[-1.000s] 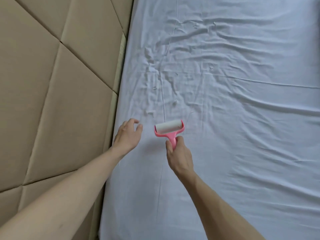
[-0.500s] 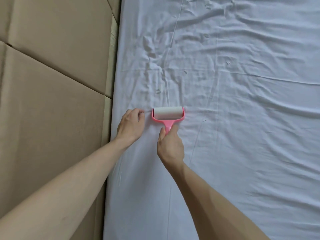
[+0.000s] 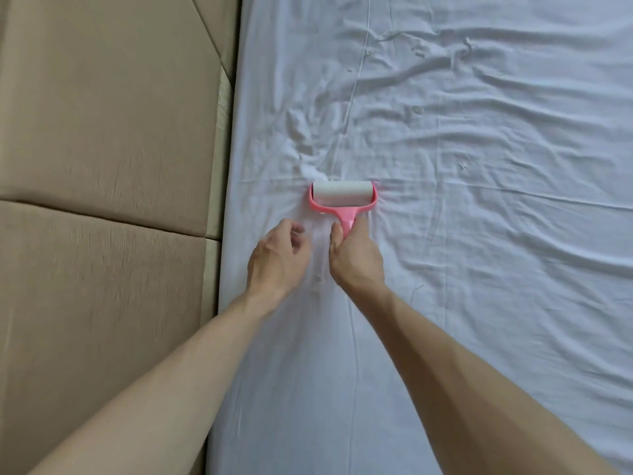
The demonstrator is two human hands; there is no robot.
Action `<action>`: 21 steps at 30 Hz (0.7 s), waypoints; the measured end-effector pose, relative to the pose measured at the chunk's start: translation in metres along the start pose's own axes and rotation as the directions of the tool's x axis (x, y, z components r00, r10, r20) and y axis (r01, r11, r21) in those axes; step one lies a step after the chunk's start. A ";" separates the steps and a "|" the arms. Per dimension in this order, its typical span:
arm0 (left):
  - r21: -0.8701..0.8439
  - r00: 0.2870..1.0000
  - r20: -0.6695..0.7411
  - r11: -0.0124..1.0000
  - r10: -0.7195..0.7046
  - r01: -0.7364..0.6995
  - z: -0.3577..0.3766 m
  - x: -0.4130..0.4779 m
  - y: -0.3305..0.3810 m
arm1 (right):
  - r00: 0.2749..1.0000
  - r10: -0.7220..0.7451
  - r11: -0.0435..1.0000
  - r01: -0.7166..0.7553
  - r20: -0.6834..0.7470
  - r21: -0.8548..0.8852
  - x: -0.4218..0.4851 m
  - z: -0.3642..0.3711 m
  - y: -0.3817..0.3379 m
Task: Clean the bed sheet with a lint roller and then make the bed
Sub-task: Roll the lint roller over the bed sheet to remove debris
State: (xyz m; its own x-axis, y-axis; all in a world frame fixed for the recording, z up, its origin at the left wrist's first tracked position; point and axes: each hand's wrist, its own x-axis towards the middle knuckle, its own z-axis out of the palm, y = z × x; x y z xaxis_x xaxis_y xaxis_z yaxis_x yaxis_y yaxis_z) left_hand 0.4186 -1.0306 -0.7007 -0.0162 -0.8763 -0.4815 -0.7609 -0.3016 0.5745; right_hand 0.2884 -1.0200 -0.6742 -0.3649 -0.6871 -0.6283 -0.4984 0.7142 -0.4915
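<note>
- Pale blue-white woven bed sheet (image 3: 479,303): fills everything under and to the right of both hands. It is flat near the forearms and heavily creased ahead of the fingertips. A long seam or fold line runs away from the hands, passing just under the roller.
- Tan padded wall panels with stitched seams (image 3: 102,132): left of the left hand, butting against the mattress edge. The work is close to that edge, probably one lane of the sheet taken alongside the wall.
- Right hand (image 3: 356,258): clamped round the roller's handle with the thumb laid along the left side. The grip looks firm enough for a forward push with downward pressure.
- Left hand (image 3: 277,262): just left of the right hand but apart from it. The fingers are loosely curled with nothing seen in them. It is blurred, so I cannot tell whether the fingertips touch the cloth. Its likely job is to brace the sheet so it does not bunch.
- Pink plastic lint roller with a white sticky drum (image 3: 342,197): directly ahead of the right hand, with the drum lying on the sheet. Small gathers radiate from both ends of the drum, so the cloth seems to be dragging.
- Small pale lint flecks (image 3: 417,109): scattered well ahead and to the right of the roller, among the creases. One or two more lie between the wrists.
- Judgement: cleaning is partway done and bed-making has not begun. Creased cloth ahead may snag.
</note>
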 end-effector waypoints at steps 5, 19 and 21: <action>0.268 0.910 0.321 0.896 0.263 -0.354 0.006 -0.025 -0.027 | 0.993 -0.114 0.993 0.113 -0.021 -0.014 0.033 -0.015 -0.015; -0.009 0.926 0.174 0.941 0.334 -0.338 0.034 0.025 0.074 | 0.955 -0.095 0.995 0.085 -0.279 -0.048 -0.027 -0.094 0.082; 0.037 0.949 0.075 0.950 0.307 -0.310 0.031 0.032 0.072 | 0.957 -0.031 0.999 0.026 -0.289 -0.019 -0.042 -0.092 0.097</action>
State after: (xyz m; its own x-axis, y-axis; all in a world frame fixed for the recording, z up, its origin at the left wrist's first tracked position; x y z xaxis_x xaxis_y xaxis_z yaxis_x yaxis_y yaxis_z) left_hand 0.3429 -1.0691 -0.6953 -0.2976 -0.8958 -0.3302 -0.7415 -0.0009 0.6709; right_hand 0.1825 -0.9343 -0.6401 -0.5610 -0.7180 -0.4121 -0.5230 0.6932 -0.4960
